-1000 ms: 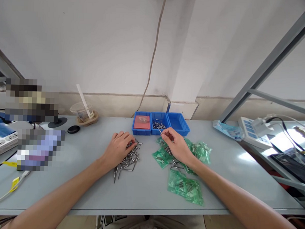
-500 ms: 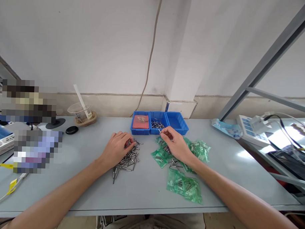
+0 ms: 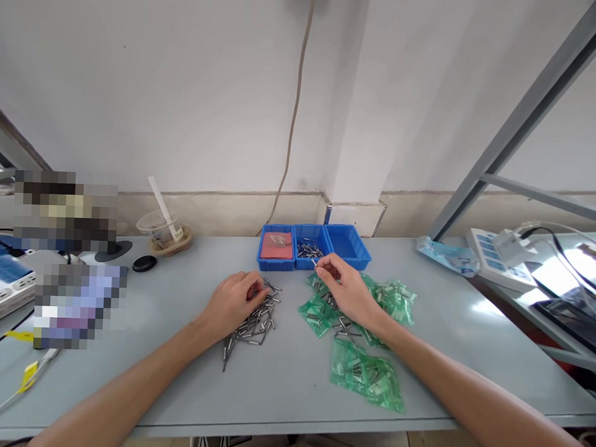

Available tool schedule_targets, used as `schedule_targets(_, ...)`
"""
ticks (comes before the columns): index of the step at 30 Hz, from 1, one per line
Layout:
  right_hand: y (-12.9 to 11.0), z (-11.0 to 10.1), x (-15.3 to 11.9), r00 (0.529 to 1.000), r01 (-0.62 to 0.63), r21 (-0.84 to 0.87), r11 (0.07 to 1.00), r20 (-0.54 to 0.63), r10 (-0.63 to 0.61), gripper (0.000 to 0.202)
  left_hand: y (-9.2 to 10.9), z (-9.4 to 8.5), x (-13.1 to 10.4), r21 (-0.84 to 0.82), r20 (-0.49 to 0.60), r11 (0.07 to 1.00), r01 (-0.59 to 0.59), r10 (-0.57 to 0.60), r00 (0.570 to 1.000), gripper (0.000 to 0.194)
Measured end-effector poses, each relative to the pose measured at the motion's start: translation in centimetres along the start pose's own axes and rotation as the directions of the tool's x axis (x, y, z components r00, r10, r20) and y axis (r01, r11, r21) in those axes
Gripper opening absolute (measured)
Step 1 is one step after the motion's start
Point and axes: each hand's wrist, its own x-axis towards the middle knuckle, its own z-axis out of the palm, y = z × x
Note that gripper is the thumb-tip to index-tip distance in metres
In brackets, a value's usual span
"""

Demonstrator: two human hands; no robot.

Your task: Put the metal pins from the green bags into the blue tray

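Observation:
My left hand (image 3: 235, 304) rests over a loose pile of metal rivets (image 3: 258, 326), slim rods with a thicker sleeve at one end. Its fingers curl in against the thumb at the pile's upper edge, and what lies between the tips is hidden. Between the thumb and fingertips of my right hand (image 3: 342, 285) is one small rivet (image 3: 316, 264), held just in front of the middle blue bin (image 3: 304, 263). Under and around that hand lie green plastic bags (image 3: 393, 302) with rivets in them. More loose rivets (image 3: 344, 329) lie among the bags.
The left blue bin (image 3: 276, 265) holds a red packet; the right blue bin (image 3: 348, 248) stands beside the middle one, which contains several rivets. Another green bag (image 3: 365, 376) lies near the front edge. A cup (image 3: 161, 226), black disc (image 3: 144, 264) and power strip (image 3: 495, 260) stand farther out.
The whole view has shifted slightly, so things sit a little lower. Both hands keep nearly the same pose, with the rivet still in my right fingertips.

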Motion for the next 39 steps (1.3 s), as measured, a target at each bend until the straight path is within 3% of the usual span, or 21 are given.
schedule_targets(10,-0.02,0.05,-0.04,1.000,-0.011,0.000,1.000,0.015,0.011,0.024,0.23,-0.06,-0.29,0.058,-0.051,0.996,-0.067,0.070,0.996,0.039)
schedule_targets(16,0.05,0.06,0.01,1.000,-0.012,0.005,1.000,0.014,0.012,0.025,0.41,0.13,-0.53,0.076,0.101,0.986,-0.149,0.141,0.985,0.043)
schedule_targets(39,0.25,-0.04,0.13,1.000,-0.017,0.006,1.000,0.008,0.017,0.026,0.46,0.03,-0.35,0.008,0.115,0.994,-0.105,0.104,0.988,0.038)
